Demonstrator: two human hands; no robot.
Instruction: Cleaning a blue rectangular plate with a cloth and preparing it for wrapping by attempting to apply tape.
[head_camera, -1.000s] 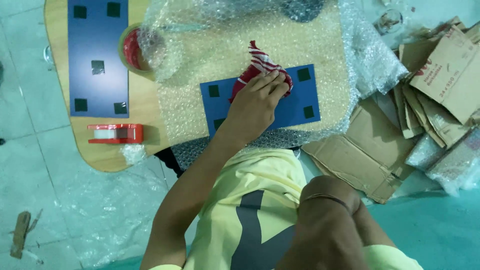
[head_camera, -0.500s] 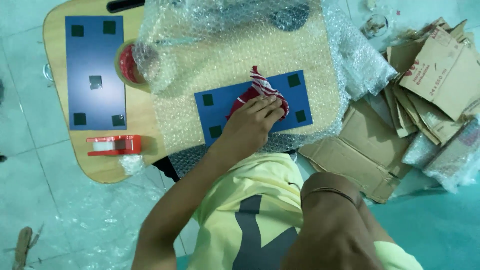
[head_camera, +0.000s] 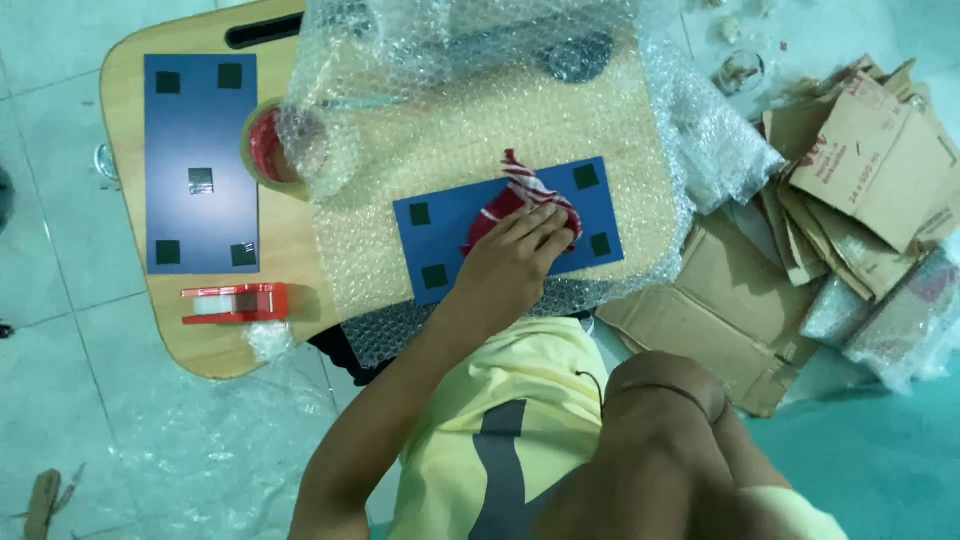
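Cloth (head_camera: 520, 200), red-striped, is lying on a blue board (head_camera: 440, 235) atop bubble wrap (head_camera: 470, 120) as the left hand (head_camera: 510, 265) is pressing it, seemingly flat-fingered; the slick wrap could let the board slide.

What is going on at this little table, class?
A person in a yellow shirt presses their left hand on a red and white cloth lying on a blue board. The board rests on bubble wrap spread over a low wooden table. A second blue board, a tape roll and a red tape dispenser sit alongside.
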